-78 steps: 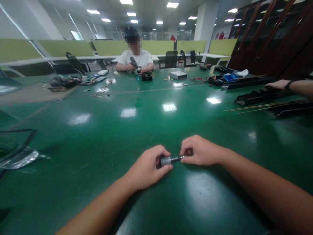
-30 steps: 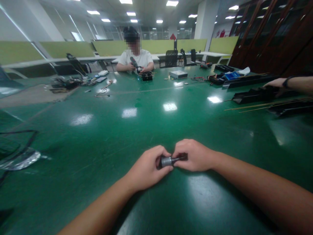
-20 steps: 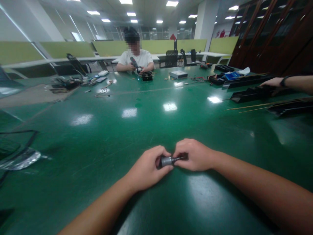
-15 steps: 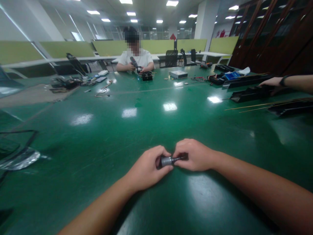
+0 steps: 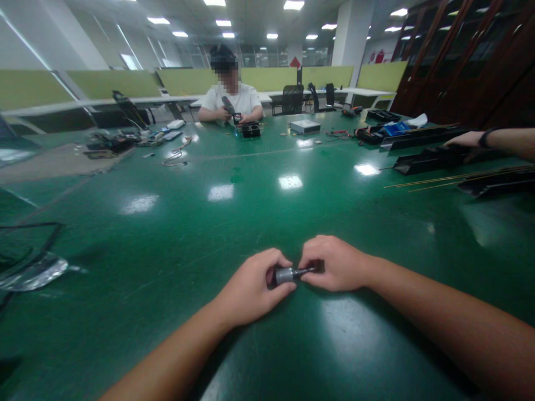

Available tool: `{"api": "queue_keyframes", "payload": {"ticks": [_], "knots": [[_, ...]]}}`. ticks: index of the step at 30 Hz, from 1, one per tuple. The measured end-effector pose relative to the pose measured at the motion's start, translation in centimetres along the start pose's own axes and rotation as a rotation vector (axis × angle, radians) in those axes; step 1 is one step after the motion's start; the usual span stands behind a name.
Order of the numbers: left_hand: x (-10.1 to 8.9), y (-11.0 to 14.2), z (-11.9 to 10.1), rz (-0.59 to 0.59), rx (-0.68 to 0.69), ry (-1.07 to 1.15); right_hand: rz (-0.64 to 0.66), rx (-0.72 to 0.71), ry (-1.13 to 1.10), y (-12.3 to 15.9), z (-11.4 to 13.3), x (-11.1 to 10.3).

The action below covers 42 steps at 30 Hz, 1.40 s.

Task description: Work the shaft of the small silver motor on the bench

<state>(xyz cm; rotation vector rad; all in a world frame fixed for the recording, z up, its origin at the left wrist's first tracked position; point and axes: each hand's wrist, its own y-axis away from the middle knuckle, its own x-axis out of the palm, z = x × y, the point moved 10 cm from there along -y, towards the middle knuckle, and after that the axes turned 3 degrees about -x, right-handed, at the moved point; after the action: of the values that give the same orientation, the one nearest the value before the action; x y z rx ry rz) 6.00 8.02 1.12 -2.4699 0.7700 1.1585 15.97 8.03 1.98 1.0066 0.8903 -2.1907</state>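
Both my hands rest on the green table (image 5: 167, 250) near its front edge. My left hand (image 5: 251, 287) is closed around a small silver metal cylinder (image 5: 284, 274), gripping its body between thumb and fingers. A thin dark shaft (image 5: 304, 272) sticks out of the cylinder to the right. My right hand (image 5: 334, 263) is closed over the far end of that shaft, pinching it with curled fingers. What sits inside the right fingers is hidden. The two hands nearly touch.
A person in a white shirt (image 5: 232, 100) works with a tool at the far end. Another person's arm (image 5: 489, 139) rests on black trays (image 5: 434, 160) at the right, beside thin rods (image 5: 451, 181). A plastic bag and cable (image 5: 29, 267) lie at the left. Clutter (image 5: 121, 140) lies far left.
My right hand slid left along the shaft since the earliest frame, closing the gap to my left hand. In the last second both hands stay almost still.
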Motion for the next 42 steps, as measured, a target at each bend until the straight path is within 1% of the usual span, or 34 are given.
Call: {"api": "queue_keyframes", "payload": {"ticks": [14,26,42], "knots": [[-0.04,-0.10,0.09,-0.002,-0.007,-0.008,0.052,0.031,0.024,0.29,-0.40,-0.15],[0.13,-0.06,0.18,0.002,-0.013,-0.020,0.062,0.035,0.028,0.43,-0.36,-0.51],[0.14,-0.04,0.17,0.008,-0.023,-0.011,0.080,0.054,0.033,0.40,-0.28,-0.48]]}}
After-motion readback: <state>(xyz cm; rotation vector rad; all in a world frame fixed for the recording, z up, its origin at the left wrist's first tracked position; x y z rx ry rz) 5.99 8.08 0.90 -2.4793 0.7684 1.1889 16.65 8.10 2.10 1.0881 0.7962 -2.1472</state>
